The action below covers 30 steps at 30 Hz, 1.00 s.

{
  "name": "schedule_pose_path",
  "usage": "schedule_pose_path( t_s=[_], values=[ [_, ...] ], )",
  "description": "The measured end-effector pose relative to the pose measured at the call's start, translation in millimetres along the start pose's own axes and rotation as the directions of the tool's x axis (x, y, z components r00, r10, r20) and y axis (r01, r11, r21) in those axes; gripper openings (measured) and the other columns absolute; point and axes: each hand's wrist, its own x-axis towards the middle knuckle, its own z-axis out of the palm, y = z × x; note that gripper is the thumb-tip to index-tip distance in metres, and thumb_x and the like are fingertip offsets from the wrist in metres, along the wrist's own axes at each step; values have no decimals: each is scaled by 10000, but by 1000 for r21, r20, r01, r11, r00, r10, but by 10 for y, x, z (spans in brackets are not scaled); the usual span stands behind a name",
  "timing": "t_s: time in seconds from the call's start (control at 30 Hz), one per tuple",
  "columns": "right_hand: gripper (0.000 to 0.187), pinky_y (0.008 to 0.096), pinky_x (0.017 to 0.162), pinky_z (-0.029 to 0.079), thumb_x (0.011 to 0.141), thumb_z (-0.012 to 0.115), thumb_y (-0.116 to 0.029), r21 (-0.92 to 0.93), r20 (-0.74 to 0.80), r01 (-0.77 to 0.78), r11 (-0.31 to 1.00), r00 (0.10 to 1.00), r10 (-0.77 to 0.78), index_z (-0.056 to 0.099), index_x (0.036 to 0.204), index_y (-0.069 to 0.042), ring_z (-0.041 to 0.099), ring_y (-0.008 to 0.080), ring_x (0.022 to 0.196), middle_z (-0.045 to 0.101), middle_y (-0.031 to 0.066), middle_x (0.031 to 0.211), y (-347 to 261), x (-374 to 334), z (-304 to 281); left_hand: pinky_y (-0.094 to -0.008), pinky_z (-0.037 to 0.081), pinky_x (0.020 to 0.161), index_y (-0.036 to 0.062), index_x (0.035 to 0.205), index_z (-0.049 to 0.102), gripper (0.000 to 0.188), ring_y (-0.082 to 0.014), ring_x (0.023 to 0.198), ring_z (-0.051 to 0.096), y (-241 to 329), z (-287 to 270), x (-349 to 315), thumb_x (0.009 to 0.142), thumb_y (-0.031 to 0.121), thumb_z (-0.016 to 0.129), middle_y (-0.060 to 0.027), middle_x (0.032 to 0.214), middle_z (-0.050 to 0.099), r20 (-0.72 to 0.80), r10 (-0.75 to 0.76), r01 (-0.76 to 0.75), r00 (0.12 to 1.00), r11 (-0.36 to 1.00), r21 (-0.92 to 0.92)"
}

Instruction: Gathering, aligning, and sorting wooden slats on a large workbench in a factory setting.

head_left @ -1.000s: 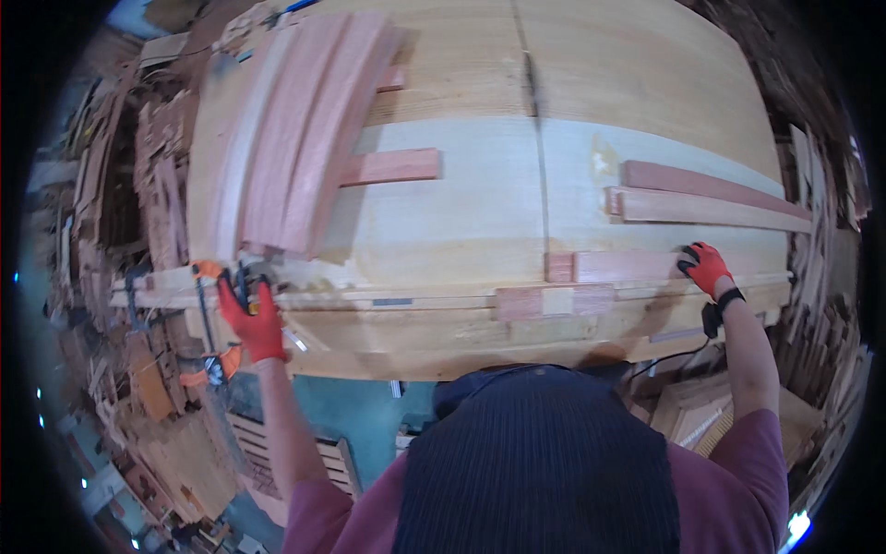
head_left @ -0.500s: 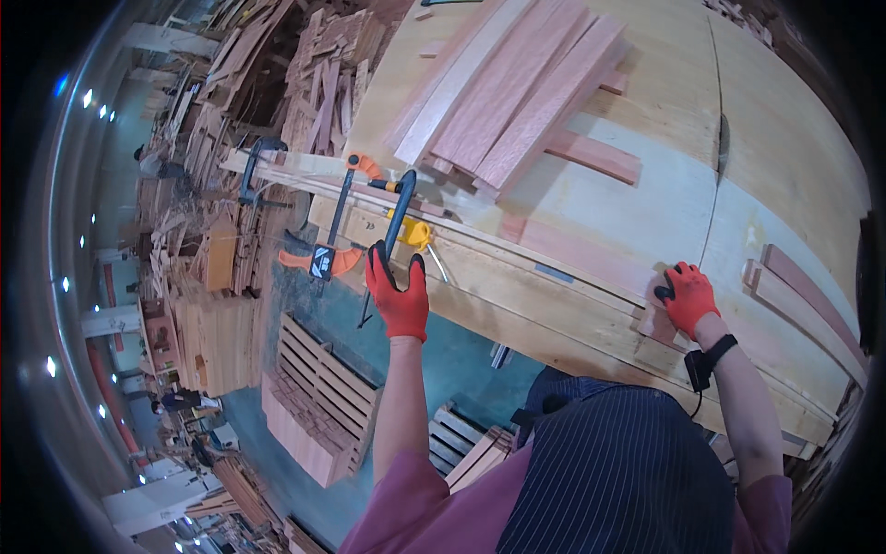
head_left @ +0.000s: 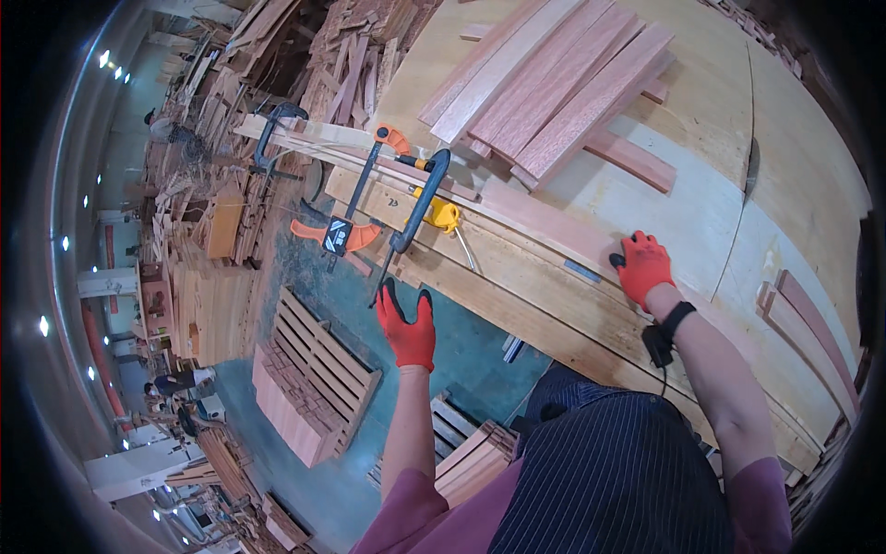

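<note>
My left hand [head_left: 408,331], in a red and black glove, has thumb and fingers apart. Its fingertips are beside the lower screw end of a dark blue C-clamp [head_left: 434,189] at the bench edge; whether they touch it I cannot tell. An orange and black bar clamp [head_left: 338,234] stands just left of it, and a yellow tool [head_left: 443,216] with a metal rod lies right of it. My right hand [head_left: 645,268], gloved alike, rests with fingers spread on a long pinkish board [head_left: 554,222] lying along the bench edge.
Several pinkish planks [head_left: 544,92] are stacked on the workbench [head_left: 701,120] beyond my hands. Another blue C-clamp [head_left: 268,138] is at the far left. Narrow strips [head_left: 803,323] lie at the right. A wooden pallet [head_left: 323,355] with cut blocks stands on the floor.
My right hand has slid leftward along the board. My left hand has dropped from beside the C-clamp's frame to its lower screw end. The view has shifted slightly.
</note>
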Motion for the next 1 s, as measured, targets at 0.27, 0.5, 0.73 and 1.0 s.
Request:
schedule_pose_path(
  t_s=[0.27, 0.5, 0.73, 1.0],
  values=[
    [503, 460, 1074, 482, 928, 708, -382, 67, 63, 54, 996, 996, -58, 633, 1300, -52, 582, 348, 1302, 607, 182, 1375, 134, -236, -261, -508, 374, 1173, -41, 1485, 491, 741, -427, 1386, 467, 1278, 817, -77, 854, 180, 812, -224, 1493, 532, 337, 566, -509, 752, 824, -247],
    [630, 474, 1145, 429, 926, 707, -457, 443, -11, -63, 894, 997, 75, 601, 1374, -27, 556, 412, 1315, 605, 219, 1374, 1730, -1972, -431, -558, 264, 1238, 1, 1546, 422, 936, -430, 1440, 396, 2521, 1613, -376, 806, 374, 857, -223, 1549, 462, 667, 738, -790, 104, 468, -395],
    [642, 462, 1165, 394, 832, 816, -413, 141, -104, -556, 819, 814, 571, 631, 1326, -47, 534, 369, 1320, 601, 178, 1375, 3227, -3476, 356, -542, 266, 1230, 17, 1547, 415, 984, -381, 1374, 451, 2635, 1886, -393, 790, 460, 860, -185, 1464, 502, 797, 600, -852, -69, 381, -360],
    [529, 436, 1071, 483, 736, 860, -198, 125, -122, -588, 799, 790, 601, 674, 1227, -135, 581, 316, 1231, 637, 83, 1254, 3519, -3564, 730, -529, 314, 1185, 36, 1532, 441, 962, -309, 1313, 492, 2610, 1799, -486, 797, 512, 840, -124, 1399, 538, 747, 665, -929, -9, 270, -252]
  ],
)
